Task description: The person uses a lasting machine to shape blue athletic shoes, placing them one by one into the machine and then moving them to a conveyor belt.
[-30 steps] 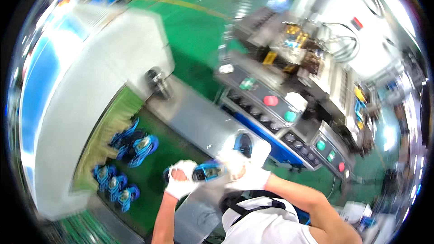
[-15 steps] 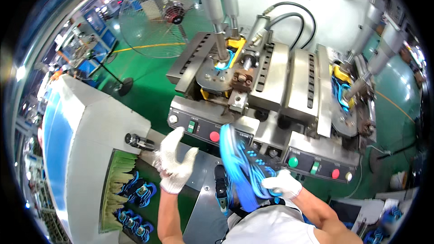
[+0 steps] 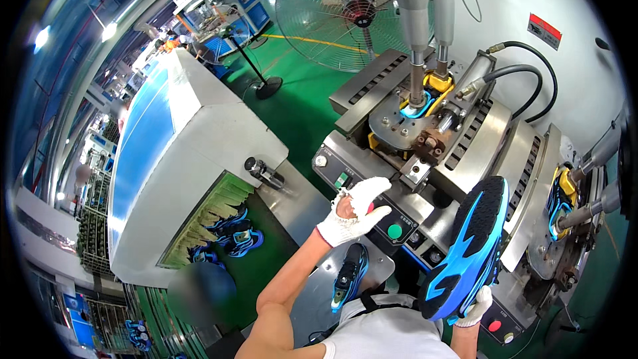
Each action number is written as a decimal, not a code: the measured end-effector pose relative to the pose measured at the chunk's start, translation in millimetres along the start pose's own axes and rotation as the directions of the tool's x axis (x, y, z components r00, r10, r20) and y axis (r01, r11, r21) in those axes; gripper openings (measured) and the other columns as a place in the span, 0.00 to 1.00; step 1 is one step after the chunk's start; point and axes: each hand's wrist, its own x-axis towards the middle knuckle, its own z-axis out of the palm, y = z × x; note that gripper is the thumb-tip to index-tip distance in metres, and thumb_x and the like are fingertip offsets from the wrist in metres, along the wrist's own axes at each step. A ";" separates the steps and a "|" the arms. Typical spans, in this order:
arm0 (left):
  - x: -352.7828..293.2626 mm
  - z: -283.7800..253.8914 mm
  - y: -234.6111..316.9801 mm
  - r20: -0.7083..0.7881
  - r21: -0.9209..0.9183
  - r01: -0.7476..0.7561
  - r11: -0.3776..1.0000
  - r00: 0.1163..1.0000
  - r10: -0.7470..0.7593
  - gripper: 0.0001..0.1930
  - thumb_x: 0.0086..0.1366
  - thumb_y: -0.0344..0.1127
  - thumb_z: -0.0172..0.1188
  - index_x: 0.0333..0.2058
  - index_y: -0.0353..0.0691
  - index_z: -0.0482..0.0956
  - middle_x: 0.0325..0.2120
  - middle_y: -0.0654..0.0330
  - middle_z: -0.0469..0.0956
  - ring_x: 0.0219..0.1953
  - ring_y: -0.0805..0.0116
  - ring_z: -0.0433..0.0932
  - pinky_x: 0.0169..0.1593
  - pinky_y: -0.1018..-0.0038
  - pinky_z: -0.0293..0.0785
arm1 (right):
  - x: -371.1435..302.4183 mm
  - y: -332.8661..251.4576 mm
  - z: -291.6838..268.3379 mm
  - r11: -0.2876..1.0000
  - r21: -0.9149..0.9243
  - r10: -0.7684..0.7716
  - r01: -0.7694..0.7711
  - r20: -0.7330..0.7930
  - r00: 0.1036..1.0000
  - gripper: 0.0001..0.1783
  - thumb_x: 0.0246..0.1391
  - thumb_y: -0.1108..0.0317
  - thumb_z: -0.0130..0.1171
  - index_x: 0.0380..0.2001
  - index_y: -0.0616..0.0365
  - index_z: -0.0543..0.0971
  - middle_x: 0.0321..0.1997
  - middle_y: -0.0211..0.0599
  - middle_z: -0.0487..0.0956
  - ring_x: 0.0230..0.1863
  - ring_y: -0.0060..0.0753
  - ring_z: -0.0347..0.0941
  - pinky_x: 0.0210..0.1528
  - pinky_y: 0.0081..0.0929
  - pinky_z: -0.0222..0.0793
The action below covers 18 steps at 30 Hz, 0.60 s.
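My right hand [image 3: 476,307], in a white knit glove, grips a blue and black sports shoe [image 3: 468,247] by its lower end. The shoe is upright in the air, its patterned sole facing me. My left hand [image 3: 355,211], also gloved, is held over the near control panel [image 3: 411,225], thumb apart from the fingers and nothing in it. A green button [image 3: 395,231] shows just beside that thumb; whether the hand touches the panel I cannot tell. Another black and blue shoe [image 3: 350,272] lies on the metal plate [image 3: 319,296] below my left hand.
Ahead stands a pressing machine with steel cylinders [image 3: 411,6] and a clamped shoe part [image 3: 417,108]; a second station [image 3: 557,206] is at the right. Several shoes [image 3: 238,234] sit by a fringed opening [image 3: 199,226] in the white machine [image 3: 199,136] at left. A fan [image 3: 359,10] stands behind.
The view has swung left. My left hand has come over the control panel, fingers now pointing right. In my right hand the shoe has turned so its sole faces me.
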 end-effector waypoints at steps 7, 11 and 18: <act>-48.1 -10.6 -11.2 0.052 -0.023 0.143 0.989 0.989 -0.142 0.23 0.63 0.37 0.67 0.54 0.34 0.76 0.53 0.47 0.77 0.57 0.48 0.76 0.61 0.62 0.73 | -5.5 27.7 -5.7 0.984 0.140 0.107 -0.106 0.001 0.994 0.15 0.61 0.61 0.52 0.45 0.60 0.73 0.45 0.41 0.79 0.47 0.34 0.76 0.53 0.36 0.74; -81.1 -7.3 -22.1 0.034 -0.141 0.152 0.978 0.988 -0.149 0.23 0.64 0.35 0.66 0.57 0.36 0.75 0.55 0.48 0.75 0.59 0.49 0.74 0.64 0.62 0.70 | -15.4 15.8 14.3 0.995 0.065 0.076 -0.071 -0.070 0.995 0.14 0.62 0.62 0.52 0.44 0.61 0.74 0.44 0.39 0.79 0.45 0.32 0.77 0.52 0.35 0.75; -87.9 -1.4 -20.6 -0.047 -0.067 0.192 0.979 0.980 -0.195 0.26 0.63 0.37 0.67 0.58 0.35 0.74 0.57 0.45 0.75 0.62 0.47 0.73 0.66 0.60 0.68 | -21.2 -8.3 37.6 0.995 0.040 0.095 -0.092 -0.077 0.993 0.14 0.64 0.63 0.51 0.42 0.63 0.77 0.42 0.37 0.81 0.43 0.30 0.78 0.50 0.33 0.76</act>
